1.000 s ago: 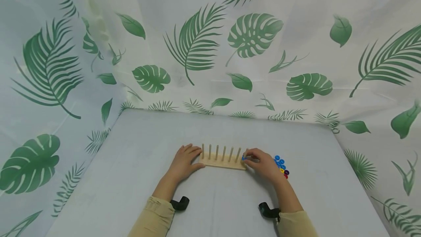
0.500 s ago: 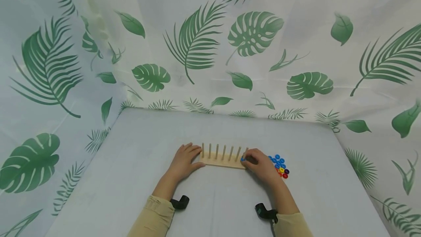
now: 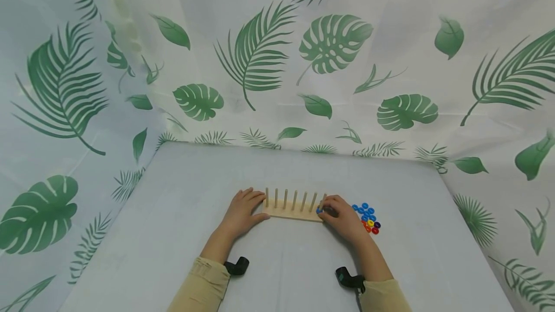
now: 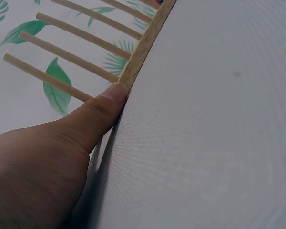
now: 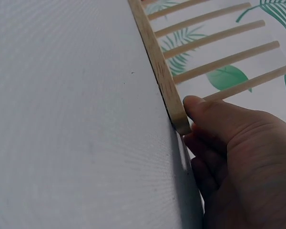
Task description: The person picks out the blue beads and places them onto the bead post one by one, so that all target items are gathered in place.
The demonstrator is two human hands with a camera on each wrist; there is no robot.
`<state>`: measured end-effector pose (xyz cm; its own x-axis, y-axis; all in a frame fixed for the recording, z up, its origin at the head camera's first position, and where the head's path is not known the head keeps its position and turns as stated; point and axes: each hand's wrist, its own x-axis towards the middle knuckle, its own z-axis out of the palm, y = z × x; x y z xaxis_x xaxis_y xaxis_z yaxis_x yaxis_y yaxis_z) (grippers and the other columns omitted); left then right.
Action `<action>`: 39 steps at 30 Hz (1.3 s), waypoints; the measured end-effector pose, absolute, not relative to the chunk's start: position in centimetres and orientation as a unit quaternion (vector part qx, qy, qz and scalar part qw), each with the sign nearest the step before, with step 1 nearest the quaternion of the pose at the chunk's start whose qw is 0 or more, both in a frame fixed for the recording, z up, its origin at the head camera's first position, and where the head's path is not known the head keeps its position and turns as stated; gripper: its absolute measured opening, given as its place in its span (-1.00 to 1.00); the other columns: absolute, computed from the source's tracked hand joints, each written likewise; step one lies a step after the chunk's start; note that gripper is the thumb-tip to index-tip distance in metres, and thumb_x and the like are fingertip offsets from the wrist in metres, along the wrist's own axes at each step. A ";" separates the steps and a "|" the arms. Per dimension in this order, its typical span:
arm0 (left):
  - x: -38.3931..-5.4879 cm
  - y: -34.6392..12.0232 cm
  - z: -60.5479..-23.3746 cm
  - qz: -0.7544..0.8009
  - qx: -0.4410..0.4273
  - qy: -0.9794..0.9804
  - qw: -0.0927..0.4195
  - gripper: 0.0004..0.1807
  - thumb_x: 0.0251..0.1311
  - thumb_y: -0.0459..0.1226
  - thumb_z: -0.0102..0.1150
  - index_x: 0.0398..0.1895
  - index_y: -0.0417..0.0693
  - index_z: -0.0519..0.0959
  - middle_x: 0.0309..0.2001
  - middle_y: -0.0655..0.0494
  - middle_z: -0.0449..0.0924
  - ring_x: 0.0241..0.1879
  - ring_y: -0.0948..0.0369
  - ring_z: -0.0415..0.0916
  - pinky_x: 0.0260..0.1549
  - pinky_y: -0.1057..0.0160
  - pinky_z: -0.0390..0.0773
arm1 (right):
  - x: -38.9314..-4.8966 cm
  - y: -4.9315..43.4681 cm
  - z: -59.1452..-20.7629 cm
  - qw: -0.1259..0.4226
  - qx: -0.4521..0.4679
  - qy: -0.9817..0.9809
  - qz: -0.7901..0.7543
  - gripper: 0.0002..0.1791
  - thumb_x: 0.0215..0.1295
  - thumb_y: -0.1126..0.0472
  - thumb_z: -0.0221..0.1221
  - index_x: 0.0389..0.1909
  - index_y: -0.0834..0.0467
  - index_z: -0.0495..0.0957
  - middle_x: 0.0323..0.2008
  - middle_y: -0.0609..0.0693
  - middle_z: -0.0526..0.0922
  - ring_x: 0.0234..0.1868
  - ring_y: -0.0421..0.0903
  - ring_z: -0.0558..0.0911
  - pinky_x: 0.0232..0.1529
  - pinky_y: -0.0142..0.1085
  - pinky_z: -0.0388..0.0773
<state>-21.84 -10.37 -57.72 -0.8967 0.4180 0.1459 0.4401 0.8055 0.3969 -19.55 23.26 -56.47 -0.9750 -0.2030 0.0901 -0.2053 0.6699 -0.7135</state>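
Note:
A pale wooden peg board with a row of several upright pegs stands on the table in the head view. My left hand holds its left end. In the left wrist view, that thumb presses the board's front edge near the end peg. At the other end, my right hand pinches a small blue ring low on the rightmost peg. The right wrist view shows the thumb beside that peg's base, and the ring is hidden there behind my right hand.
Right of my right hand lie several loose blue rings, with a yellow ring, a dark purple ring and red ones. A leaf-patterned cloth hangs behind the white tabletop.
My right hand has shifted slightly left and lower at the rightmost peg, with the blue ring now near the base. More loose rings show beside it. The left hand keeps its place.

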 end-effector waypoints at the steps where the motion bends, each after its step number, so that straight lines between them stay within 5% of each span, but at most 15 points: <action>1: -21.8 -10.4 -57.7 -0.216 -0.226 -0.949 0.026 -0.28 0.20 0.19 0.22 0.36 0.07 0.45 0.35 0.12 0.44 0.48 -0.01 0.17 0.53 -0.11 0.02 | -19.6 23.3 -56.5 0.002 0.111 -0.915 0.388 -0.83 0.23 0.13 0.36 -0.18 -0.06 0.62 0.06 -0.10 0.57 0.25 0.03 0.52 0.30 0.07 0.49; 21: -22.0 -10.2 -58.0 -0.211 -0.232 -0.949 0.037 -0.28 0.19 0.21 0.21 0.36 0.10 0.46 0.34 0.14 0.46 0.48 0.00 0.19 0.53 -0.11 0.04 | -19.3 23.2 -55.0 -0.043 0.108 -0.923 0.367 -0.78 0.24 0.05 0.35 -0.12 -0.09 0.61 0.11 -0.05 0.57 0.26 0.05 0.50 0.32 0.11 0.44; 39: -22.0 -10.5 -58.0 -0.208 -0.233 -0.949 0.034 -0.28 0.19 0.20 0.22 0.35 0.07 0.46 0.34 0.12 0.46 0.47 -0.01 0.19 0.52 -0.13 0.05 | -18.5 29.0 -49.4 -0.045 0.057 -0.930 0.359 -0.50 0.39 -0.11 0.18 0.24 0.04 0.51 0.17 0.10 0.60 0.21 0.20 0.56 0.21 0.16 0.52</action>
<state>-22.01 -10.48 -58.00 -0.8888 0.4286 0.1620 0.4571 0.8048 0.3787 -18.51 29.00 -49.35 -0.9895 -0.1378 -0.0434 -0.0729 0.7354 -0.6737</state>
